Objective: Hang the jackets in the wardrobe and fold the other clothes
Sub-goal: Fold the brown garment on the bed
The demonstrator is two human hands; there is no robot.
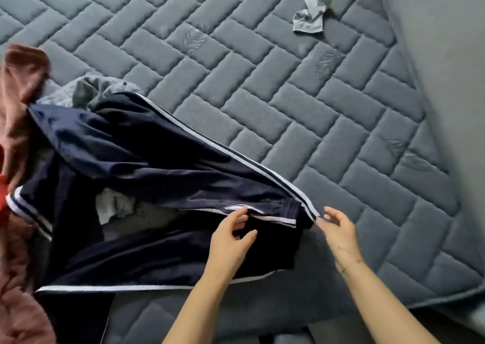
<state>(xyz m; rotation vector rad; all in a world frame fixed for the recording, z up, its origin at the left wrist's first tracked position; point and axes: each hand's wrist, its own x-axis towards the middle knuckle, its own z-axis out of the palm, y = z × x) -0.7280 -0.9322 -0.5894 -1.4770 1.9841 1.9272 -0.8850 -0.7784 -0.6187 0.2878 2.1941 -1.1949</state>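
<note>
A dark navy garment with white side stripes [147, 165] lies spread across the near left part of the grey quilted mattress [262, 68]. Over its near right end, my left hand [231, 238] has its fingers spread, the fingertips touching a white stripe. My right hand [339, 229] is just right of the garment's striped corner, its fingers loosely extended and the tips at the fabric edge. Neither hand clearly grips the cloth.
A rust-brown garment [18, 86] is heaped along the left edge, with a grey garment [86, 91] and a pale cloth [112, 207] under the navy one. A light grey garment [312, 10] lies crumpled at the far right. The mattress edge [425, 112] runs down the right side.
</note>
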